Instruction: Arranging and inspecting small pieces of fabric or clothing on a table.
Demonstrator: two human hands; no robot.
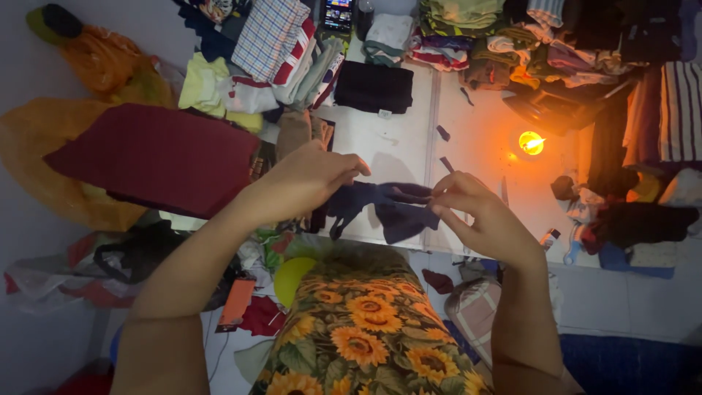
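Your left hand point(311, 179) and right hand point(475, 212) are both pinched shut on a small dark blue garment point(384, 205), stretched between them just above the near edge of the white tabletop point(409, 139); your left fingers close over its left end, your right fingertips point(439, 196) nip its right end, and loose flaps hang down in the middle. Below your hands lies a sunflower-print cloth point(358, 329) in yellow, orange and green. As for containers, an orange plastic bag point(102, 62) sits at the far left with something dark poking from its top, and a yellowish bag point(29, 161) lies under a flat dark red cloth point(157, 157); what it holds you cannot tell. A lit candle point(531, 143) glows orange on the right of the table. A folded black garment point(374, 88) with a small white tag at its near edge lies at the far side, beside a stack of folded clothes topped by a checked shirt point(267, 33). A small tube-shaped pack with a red cap point(550, 238) rests near the right edge, just beside a pale blue bottle-like thing point(574, 245). An orange flat packet point(238, 301) lies on the floor near your left forearm
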